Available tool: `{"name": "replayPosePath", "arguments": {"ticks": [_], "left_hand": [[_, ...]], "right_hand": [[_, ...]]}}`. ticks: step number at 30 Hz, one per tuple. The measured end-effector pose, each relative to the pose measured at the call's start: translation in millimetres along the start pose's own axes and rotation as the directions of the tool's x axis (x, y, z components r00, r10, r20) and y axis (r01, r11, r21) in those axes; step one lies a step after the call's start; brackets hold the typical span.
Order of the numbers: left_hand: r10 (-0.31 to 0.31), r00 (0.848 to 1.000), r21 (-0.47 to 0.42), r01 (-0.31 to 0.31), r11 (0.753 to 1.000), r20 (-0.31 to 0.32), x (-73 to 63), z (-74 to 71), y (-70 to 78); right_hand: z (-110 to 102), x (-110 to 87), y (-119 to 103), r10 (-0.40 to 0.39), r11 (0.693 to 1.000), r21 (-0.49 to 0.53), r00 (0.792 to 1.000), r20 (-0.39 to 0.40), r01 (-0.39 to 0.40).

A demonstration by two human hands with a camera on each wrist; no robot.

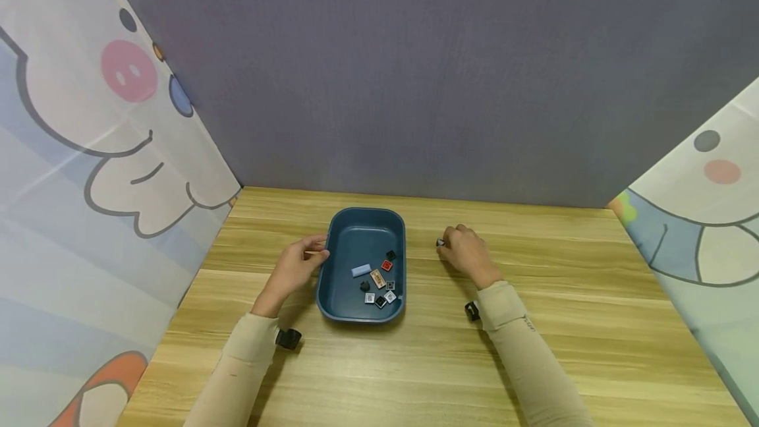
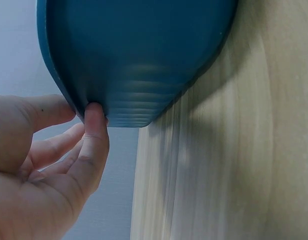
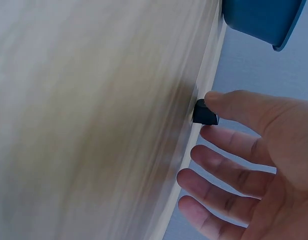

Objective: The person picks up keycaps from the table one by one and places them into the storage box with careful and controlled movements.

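Note:
A dark blue tray [image 1: 362, 216] stands on the wooden table with several keycaps in it: a light blue long one [image 1: 361, 270], a tan one [image 1: 377, 278], a red one [image 1: 387, 265], and some black and white ones. At its left side my left hand [image 1: 298, 267] pinches the tray's rim between thumb and fingers, as the left wrist view shows. To the right of the tray, my right hand [image 1: 467, 254] holds a small dark keycap [image 3: 204, 114] between thumb and index finger, low over the table; the other fingers are spread loosely below in the right wrist view.
A grey partition [image 1: 415, 84] rises behind the table's [image 1: 569, 282] far edge. Cloths with cartoon prints hang at the left [image 1: 71, 170] and right. Each wrist wears a small black camera strap piece, the left one [image 1: 288, 339] close to the tray's near corner.

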State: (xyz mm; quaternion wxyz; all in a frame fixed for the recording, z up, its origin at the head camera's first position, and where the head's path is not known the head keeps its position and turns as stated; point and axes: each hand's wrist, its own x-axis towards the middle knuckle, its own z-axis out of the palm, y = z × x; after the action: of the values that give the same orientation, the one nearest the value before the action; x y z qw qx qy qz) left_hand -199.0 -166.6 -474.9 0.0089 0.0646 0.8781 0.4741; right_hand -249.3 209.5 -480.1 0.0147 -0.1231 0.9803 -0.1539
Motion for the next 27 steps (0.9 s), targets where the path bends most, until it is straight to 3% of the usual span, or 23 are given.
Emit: {"name": "replayPosePath", "arguments": {"ticks": [14, 23, 27], "left_hand": [[0.011, 1.0, -0.012, -0.011, 1.0, 0.01, 0.0, -0.9, 0.6], [0.003, 1.0, 0.0, -0.003, 1.0, 0.011, -1.0, -1.3, 1.9], [0.004, 1.0, 0.004, -0.004, 1.0, 0.01, -1.1, -0.8, 1.6]], "right_hand": [[-7.2, -1.2, -8.9, -0.038, 0.999, 0.0, 0.998, -0.058, 0.038], [-27.0, -2.1, -35.6, -0.122, 0.992, -0.008, 0.982, -0.147, 0.122], [-36.4, 1.1, -51.9, -0.145, 0.989, -0.012, 0.979, -0.146, 0.145]]}}
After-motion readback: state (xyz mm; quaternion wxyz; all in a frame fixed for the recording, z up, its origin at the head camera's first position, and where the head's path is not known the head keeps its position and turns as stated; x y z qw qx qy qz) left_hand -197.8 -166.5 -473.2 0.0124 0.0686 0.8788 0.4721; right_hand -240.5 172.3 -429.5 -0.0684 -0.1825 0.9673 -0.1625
